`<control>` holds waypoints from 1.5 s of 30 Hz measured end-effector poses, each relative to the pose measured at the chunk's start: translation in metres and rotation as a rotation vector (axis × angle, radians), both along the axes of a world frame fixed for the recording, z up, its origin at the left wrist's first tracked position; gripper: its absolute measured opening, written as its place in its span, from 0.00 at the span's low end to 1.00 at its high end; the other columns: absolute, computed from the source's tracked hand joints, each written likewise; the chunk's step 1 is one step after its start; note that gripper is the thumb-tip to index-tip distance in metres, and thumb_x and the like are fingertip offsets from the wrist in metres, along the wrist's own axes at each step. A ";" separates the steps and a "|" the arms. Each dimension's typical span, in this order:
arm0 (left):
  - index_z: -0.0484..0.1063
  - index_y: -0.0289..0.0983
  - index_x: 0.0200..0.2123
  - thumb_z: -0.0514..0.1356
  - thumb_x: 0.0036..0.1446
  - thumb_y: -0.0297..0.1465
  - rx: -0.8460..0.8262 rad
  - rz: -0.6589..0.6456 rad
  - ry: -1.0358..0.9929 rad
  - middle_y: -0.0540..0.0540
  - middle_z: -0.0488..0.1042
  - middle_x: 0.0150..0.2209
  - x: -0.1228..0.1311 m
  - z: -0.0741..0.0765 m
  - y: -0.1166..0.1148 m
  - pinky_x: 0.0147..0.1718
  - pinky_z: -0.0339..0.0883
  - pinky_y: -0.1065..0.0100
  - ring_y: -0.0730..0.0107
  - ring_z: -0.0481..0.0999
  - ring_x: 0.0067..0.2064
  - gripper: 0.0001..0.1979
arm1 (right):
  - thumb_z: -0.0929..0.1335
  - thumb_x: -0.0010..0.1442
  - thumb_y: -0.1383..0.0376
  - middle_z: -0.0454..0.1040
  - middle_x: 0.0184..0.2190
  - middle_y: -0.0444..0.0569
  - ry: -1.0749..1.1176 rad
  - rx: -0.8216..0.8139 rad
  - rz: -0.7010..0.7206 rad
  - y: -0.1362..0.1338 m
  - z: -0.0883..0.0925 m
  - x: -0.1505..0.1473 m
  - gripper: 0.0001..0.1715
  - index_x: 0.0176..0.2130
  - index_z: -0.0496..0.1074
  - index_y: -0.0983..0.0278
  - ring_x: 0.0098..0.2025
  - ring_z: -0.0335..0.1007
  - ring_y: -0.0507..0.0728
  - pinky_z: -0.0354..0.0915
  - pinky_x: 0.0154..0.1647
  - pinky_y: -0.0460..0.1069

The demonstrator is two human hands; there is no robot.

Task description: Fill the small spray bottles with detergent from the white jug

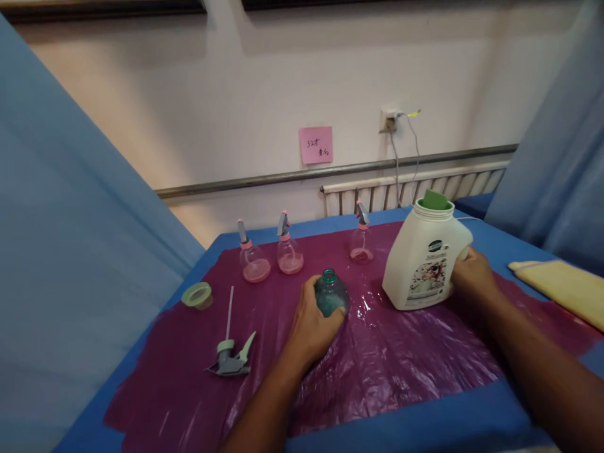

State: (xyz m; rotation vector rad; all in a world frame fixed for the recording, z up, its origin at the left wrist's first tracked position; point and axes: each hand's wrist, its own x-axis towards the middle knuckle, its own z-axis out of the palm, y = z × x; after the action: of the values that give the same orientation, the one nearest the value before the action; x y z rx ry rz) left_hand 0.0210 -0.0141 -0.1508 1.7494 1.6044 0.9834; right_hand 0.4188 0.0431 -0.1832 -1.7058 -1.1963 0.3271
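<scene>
Bare forearms come in from the bottom and the right, the left one (271, 396) over a wrinkled purple plastic sheet (377, 371) that covers much of a blue table (425, 418). To their left, a grey and pale green spray head (229, 365) lies on the sheet, its trigger raised and its thin tube pointing away from the camera. Near the middle, the left hand (314, 324) is curled around a teal see-through bottle (332, 296), thumb across the front, with the bottle upright and its mouth uncovered. Off to the right, the right hand (472, 274) is closed around the handle side of a big off-white jug (425, 251) (most of its fingers are hidden), and a green piece (435, 200) stands up in the jug's neck. Whether the jug's base bears on the sheet, I cannot tell. Beyond the right forearm lies a folded yellow cloth (561, 286); over on the left sits a pale green cup-like piece (198, 296). Farther back stand three clear spray bottles (255, 268) with pink collars and some pinkish liquid, two close together and one apart, nearer the jug. Behind the table, a metal pipe (264, 180) runs along the wall (189, 113), below a pink note (316, 145) and a socket (389, 121) with a cable plugged in.
</scene>
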 end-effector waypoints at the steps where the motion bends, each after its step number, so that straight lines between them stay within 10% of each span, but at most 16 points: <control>1: 0.65 0.42 0.73 0.70 0.60 0.33 -0.014 0.003 0.007 0.37 0.79 0.67 0.000 0.001 0.000 0.69 0.74 0.47 0.48 0.81 0.67 0.39 | 0.74 0.60 0.50 0.90 0.42 0.56 0.008 -0.012 0.000 -0.002 -0.002 0.001 0.15 0.43 0.79 0.55 0.45 0.87 0.76 0.81 0.39 0.63; 12: 0.66 0.43 0.74 0.72 0.58 0.36 0.005 0.035 0.050 0.36 0.79 0.70 -0.002 0.002 0.005 0.72 0.72 0.45 0.45 0.80 0.71 0.42 | 0.74 0.72 0.43 0.78 0.70 0.55 0.193 0.386 0.221 -0.013 -0.007 0.001 0.36 0.71 0.69 0.50 0.72 0.76 0.74 0.72 0.74 0.72; 45: 0.70 0.40 0.72 0.73 0.55 0.41 0.026 0.021 0.001 0.35 0.79 0.68 -0.004 -0.001 0.008 0.71 0.71 0.43 0.42 0.80 0.69 0.42 | 0.65 0.79 0.35 0.80 0.35 0.53 0.264 0.526 -0.101 -0.007 -0.007 0.004 0.35 0.47 0.79 0.61 0.36 0.76 0.64 0.73 0.41 0.60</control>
State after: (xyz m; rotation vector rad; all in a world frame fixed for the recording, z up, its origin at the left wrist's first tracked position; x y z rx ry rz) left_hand 0.0166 -0.0065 -0.1516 1.7534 1.6205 1.0181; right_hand 0.4224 0.0361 -0.1899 -1.2169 -0.8980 0.1504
